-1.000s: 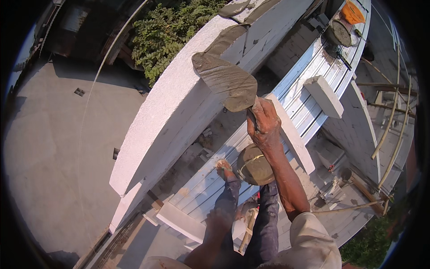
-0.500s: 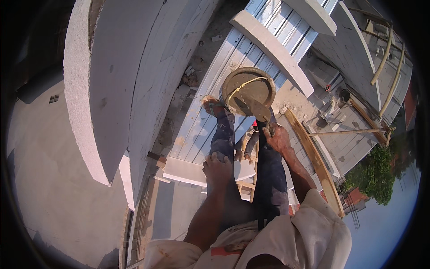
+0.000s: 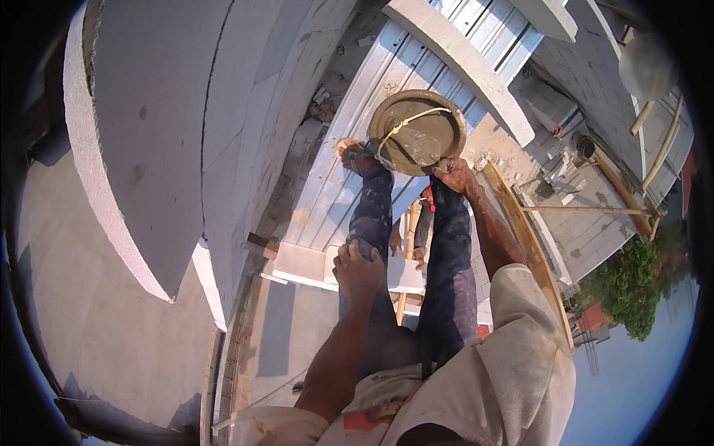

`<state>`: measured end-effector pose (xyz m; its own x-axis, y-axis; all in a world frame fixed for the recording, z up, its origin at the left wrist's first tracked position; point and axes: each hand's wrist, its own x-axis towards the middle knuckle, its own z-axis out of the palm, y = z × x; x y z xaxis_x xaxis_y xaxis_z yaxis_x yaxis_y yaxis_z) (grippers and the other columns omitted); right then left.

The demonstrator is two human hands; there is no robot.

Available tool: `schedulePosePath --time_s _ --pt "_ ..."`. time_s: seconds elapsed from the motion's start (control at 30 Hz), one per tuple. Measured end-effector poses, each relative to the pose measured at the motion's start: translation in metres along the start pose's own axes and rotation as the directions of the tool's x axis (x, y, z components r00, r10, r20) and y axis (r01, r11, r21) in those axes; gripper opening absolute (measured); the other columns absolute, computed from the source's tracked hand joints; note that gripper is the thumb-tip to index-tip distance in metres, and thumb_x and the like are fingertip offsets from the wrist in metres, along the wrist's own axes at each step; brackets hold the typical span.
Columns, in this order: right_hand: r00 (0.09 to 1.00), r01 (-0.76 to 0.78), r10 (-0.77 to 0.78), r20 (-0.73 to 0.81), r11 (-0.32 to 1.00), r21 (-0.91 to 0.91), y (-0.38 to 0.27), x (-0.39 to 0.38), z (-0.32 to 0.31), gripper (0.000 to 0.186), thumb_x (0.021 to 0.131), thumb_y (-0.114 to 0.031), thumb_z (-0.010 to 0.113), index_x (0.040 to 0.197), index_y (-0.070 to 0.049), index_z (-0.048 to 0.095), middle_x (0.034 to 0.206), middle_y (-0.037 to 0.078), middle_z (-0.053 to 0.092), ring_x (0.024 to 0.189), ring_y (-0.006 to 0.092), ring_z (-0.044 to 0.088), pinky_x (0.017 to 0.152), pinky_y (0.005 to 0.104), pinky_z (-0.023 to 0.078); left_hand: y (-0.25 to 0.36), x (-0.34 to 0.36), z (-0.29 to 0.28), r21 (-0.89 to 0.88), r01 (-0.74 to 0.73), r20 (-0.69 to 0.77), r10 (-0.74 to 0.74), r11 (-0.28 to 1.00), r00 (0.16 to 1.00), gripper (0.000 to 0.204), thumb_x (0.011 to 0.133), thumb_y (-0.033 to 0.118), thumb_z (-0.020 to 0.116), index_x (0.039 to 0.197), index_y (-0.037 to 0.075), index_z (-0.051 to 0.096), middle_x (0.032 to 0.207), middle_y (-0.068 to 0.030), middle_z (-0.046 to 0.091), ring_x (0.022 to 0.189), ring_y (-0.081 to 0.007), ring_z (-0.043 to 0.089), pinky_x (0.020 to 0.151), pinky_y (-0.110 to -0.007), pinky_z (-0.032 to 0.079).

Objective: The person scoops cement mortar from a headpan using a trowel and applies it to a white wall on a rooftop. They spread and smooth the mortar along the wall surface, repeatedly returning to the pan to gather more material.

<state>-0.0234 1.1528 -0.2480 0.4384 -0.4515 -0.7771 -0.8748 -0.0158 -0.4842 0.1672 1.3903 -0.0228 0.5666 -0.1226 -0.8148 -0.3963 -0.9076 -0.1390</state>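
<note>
A round bucket (image 3: pixel 381 123) of wet grey mortar (image 3: pixel 428 141) sits on ribbed metal decking in front of my feet, its yellow rope handle (image 3: pixel 416 119) lying across the top. At the near right rim, my right hand (image 3: pixel 456 177) is closed on the trowel, whose blade is hardly visible at the mortar. My left hand (image 3: pixel 358 269) rests on my left knee with its fingers apart, holding nothing. My left foot (image 3: pixel 355 154), in a sandal, is beside the bucket.
Pale block walls (image 3: pixel 253 97) rise at left. A long pale block (image 3: pixel 468 67) crosses the metal decking (image 3: pixel 327 178). Timber planks (image 3: pixel 528 253) and poles stand right. Below, between my legs, another person's hand (image 3: pixel 419 256) shows near a wooden ladder-like frame.
My right hand has moved up to the bucket rim. The trowel blade, plainly seen over the near edge before, is now mostly out of sight. My left hand stays on my knee.
</note>
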Motion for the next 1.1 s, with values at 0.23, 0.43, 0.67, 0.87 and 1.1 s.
schedulePosePath --time_s 0.23,0.43,0.67,0.87,1.1 --pt "0.973 -0.037 -0.067 0.22 0.899 0.436 -0.089 -0.104 -0.066 0.025 0.095 -0.021 0.072 0.107 0.001 0.076 0.086 0.006 0.074 0.075 0.0115 0.065 0.069 0.0321 0.054 0.001 -0.008 -0.003 -0.082 0.046 0.015 -0.045 0.996 0.999 0.057 0.092 0.041 0.067 0.136 0.005 0.063 0.136 -0.0163 0.061 0.126 -0.037 0.057 0.106 -0.051 0.046" --pt "0.856 0.477 -0.514 -0.052 0.749 0.459 -0.254 -0.09 -0.088 0.027 0.098 -0.018 0.065 0.116 0.001 0.069 0.097 0.017 0.071 0.081 0.0256 0.069 0.077 0.0366 0.053 0.001 -0.006 -0.008 -0.076 0.016 -0.018 -0.017 0.997 1.0 0.058 0.094 0.042 0.064 0.138 0.005 0.061 0.135 -0.0162 0.06 0.126 -0.0373 0.057 0.107 -0.052 0.045" --pt "0.363 0.832 -0.782 -0.507 0.517 -0.203 -0.42 -0.014 -0.083 0.025 0.086 -0.003 0.073 0.109 0.002 0.065 0.1 0.017 0.065 0.084 0.0347 0.065 0.075 0.0443 0.055 -0.004 -0.011 -0.006 -0.082 0.022 0.02 -0.02 0.996 1.0 0.061 0.094 0.044 0.063 0.141 0.005 0.059 0.136 -0.0163 0.059 0.126 -0.0373 0.057 0.107 -0.052 0.045" --pt "0.426 0.789 -0.855 -0.294 0.511 -0.342 -0.419 -0.045 -0.074 0.056 0.079 0.003 0.073 0.134 -0.001 0.063 0.113 0.021 0.065 0.1 0.0383 0.067 0.084 0.0483 0.057 -0.012 -0.017 0.004 -0.12 0.027 -0.058 -0.034 0.992 0.998 0.056 0.09 0.042 0.067 0.133 0.005 0.063 0.127 -0.0148 0.061 0.122 -0.0356 0.059 0.102 -0.051 0.049" --pt "0.637 0.755 -0.756 -0.152 0.651 -0.073 -0.3 -0.096 -0.055 0.042 0.08 -0.013 0.075 0.12 -0.003 0.067 0.098 0.017 0.064 0.087 0.0385 0.066 0.072 0.0482 0.054 -0.016 -0.007 0.004 -0.08 -0.044 -0.115 0.034 0.996 0.993 0.054 0.09 0.041 0.069 0.131 0.006 0.064 0.127 -0.0149 0.062 0.118 -0.0363 0.061 0.099 -0.051 0.051"
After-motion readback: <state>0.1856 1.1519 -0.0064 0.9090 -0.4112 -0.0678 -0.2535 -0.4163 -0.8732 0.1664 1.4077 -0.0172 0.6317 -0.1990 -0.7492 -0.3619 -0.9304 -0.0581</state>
